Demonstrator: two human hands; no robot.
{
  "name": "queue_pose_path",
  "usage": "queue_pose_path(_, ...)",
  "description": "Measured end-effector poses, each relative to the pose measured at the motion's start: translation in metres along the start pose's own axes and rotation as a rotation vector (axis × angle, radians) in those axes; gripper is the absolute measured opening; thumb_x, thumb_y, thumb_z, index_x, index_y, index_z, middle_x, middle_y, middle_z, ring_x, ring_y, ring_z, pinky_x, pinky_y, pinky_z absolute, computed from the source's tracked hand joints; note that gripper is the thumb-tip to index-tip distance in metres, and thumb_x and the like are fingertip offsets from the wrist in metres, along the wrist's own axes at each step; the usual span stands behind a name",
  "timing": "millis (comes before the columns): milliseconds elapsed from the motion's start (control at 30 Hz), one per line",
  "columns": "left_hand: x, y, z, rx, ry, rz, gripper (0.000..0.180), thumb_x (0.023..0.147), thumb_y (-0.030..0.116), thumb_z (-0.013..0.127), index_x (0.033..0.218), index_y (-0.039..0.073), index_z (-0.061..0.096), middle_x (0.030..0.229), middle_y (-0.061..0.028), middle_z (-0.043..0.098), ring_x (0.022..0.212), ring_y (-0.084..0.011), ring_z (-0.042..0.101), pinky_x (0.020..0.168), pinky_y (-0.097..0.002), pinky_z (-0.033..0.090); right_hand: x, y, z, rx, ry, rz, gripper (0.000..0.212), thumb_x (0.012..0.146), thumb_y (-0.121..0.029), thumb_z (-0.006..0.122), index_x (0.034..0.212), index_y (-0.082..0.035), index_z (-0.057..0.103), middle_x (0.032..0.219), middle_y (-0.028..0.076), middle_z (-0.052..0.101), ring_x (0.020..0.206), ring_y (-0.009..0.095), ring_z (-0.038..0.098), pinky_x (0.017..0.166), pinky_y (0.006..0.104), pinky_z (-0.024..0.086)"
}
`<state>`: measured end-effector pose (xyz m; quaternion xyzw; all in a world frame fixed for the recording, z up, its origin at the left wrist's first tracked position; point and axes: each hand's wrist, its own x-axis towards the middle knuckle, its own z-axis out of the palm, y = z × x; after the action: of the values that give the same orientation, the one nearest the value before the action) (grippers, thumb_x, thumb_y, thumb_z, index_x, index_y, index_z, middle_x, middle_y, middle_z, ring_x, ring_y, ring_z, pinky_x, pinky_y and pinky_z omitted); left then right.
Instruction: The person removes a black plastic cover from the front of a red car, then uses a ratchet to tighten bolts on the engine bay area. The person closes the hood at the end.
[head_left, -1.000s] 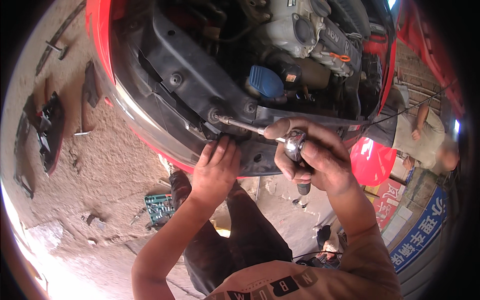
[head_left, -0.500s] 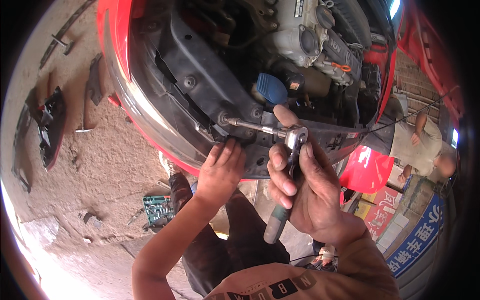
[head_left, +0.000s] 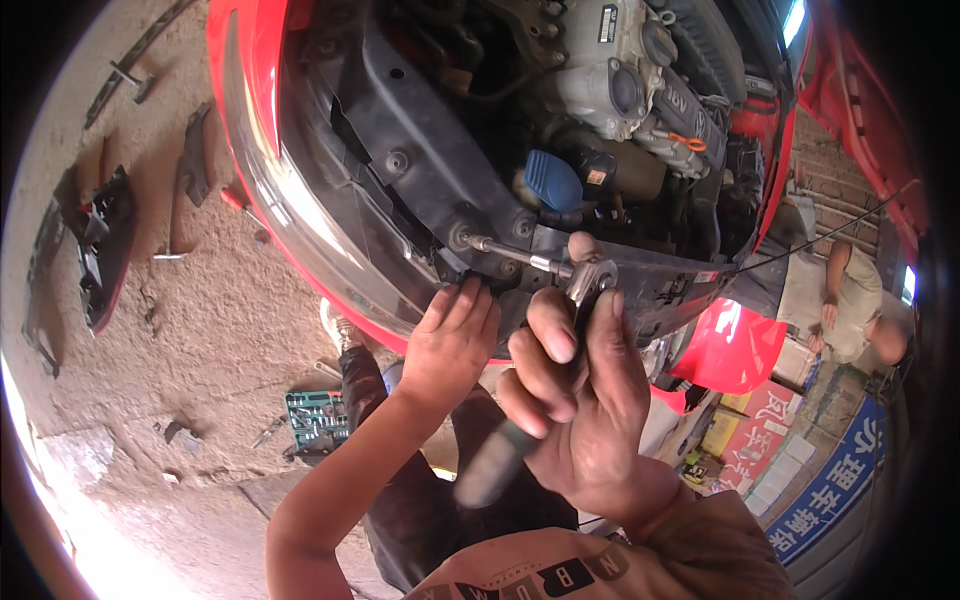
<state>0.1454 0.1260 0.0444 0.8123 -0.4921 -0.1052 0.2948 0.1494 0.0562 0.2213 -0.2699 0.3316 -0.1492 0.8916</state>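
My right hand (head_left: 590, 400) grips a ratchet wrench (head_left: 585, 285) with a dark grip, its handle end smeared by motion. The wrench's long extension (head_left: 510, 252) reaches left to a bolt (head_left: 462, 237) on the black plastic panel (head_left: 430, 185) across the car's front. My right index fingertip lies over the ratchet head. Left of it, my left hand (head_left: 455, 335) holds the panel's near edge, fingers close together and tips partly hidden in the dark gap beside the headlight (head_left: 320, 230). Its thumb does not show.
The open engine bay holds a grey engine (head_left: 600, 90) and a blue cap (head_left: 553, 180). A green socket set (head_left: 317, 420) lies on the floor, with a removed lamp (head_left: 107, 250) farther left. Another person (head_left: 840, 300) is at the right, beyond a red body panel (head_left: 735, 340).
My right hand has swung the wrench handle left and toward me, while the extension stays at the bolt. My left hand keeps its place on the panel edge. The view has shifted slightly.
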Motion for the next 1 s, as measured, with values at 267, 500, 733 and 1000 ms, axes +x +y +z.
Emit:
queue_pose_path(267,-0.003,0.0,0.004,0.208,-0.103,0.058,0.054,0.087,0.039,0.058,0.137,0.018,0.059,0.146,-0.0037,0.052,0.143,-0.0238,0.036,0.12,-0.0439,0.024,0.01,-0.023,-0.014,-0.611,-0.183,0.164,0.059,0.109,-0.043,0.041,0.155,-0.009,0.029,0.072,0.002,0.045,0.043,0.006,0.032,0.036,0.0234,0.035)
queue_pose_path(500,-0.002,-0.001,0.003,0.084,0.12,0.066,0.038,0.082,0.021,0.059,0.115,0.004,0.068,0.124,-0.0087,0.063,0.132,-0.0246,0.05,0.117,-0.0402,0.032,0.023,-0.044,-0.027,-0.438,-0.355,0.28,0.062,0.107,-0.022,0.05,0.157,-0.001,0.02,0.089,0.01,0.055,0.057,0.006,0.043,0.044,0.0217,0.044)
queue_pose_path(733,0.0,0.001,0.001,0.065,0.114,0.053,0.039,0.082,0.022,0.059,0.116,0.004,0.068,0.125,-0.0086,0.063,0.133,-0.0243,0.049,0.118,-0.0412,0.031,0.009,-0.017,-0.018,-0.056,-0.136,0.109,0.045,0.105,-0.014,0.056,0.148,-0.015,0.041,0.102,0.013,0.062,0.081,0.019,0.063,0.073,0.0361,0.051)
queue_pose_path(1000,0.001,0.001,0.002,0.092,0.142,0.051,0.036,0.082,0.021,0.06,0.113,0.005,0.068,0.123,-0.0082,0.063,0.131,-0.0235,0.05,0.116,-0.0392,0.033,0.015,-0.019,-0.005,-0.103,-0.06,0.113,0.026,0.113,-0.032,0.035,0.125,-0.012,0.046,0.075,-0.005,0.038,0.055,0.006,0.036,0.052,0.0218,0.045)
